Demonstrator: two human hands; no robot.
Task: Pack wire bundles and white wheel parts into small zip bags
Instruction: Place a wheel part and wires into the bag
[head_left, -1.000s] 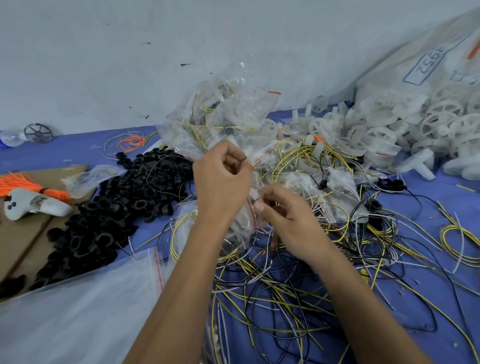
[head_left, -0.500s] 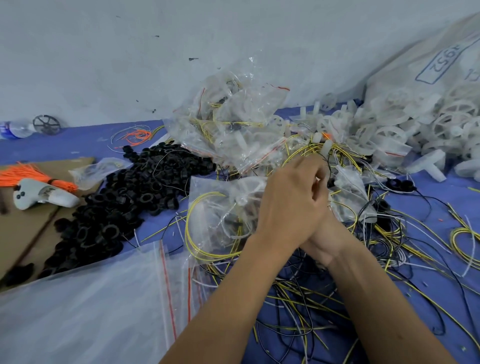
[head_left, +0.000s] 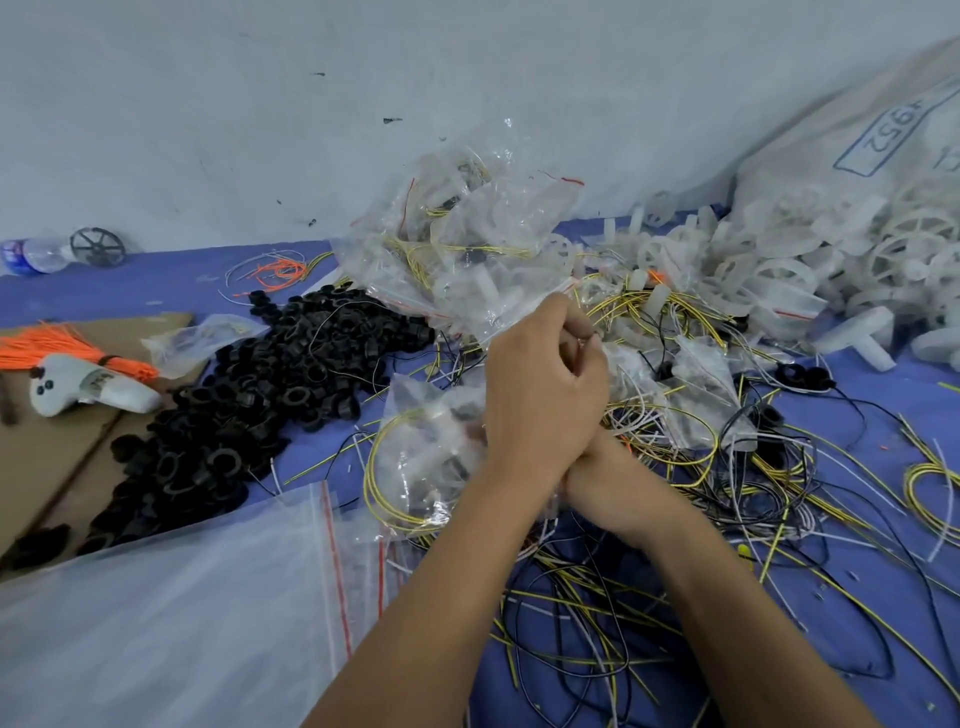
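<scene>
The left hand (head_left: 545, 395) crosses over the right hand (head_left: 584, 480), hiding all but its wrist, so whether the right fingers are curled or straight cannot be told. The left fingers curl together, pinching the edge of a zip bag (head_left: 431, 467) holding one yellow wire coil; other contents blur. Behind that bag lies the filled-bag heap (head_left: 467, 249), its count unclear; right of it, white wheel parts (head_left: 810, 270), too many to count.

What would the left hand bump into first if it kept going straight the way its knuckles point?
Probably the heap of filled zip bags just beyond the left hand; its fingertips look almost against the nearest bag, though depth is unclear.
</scene>
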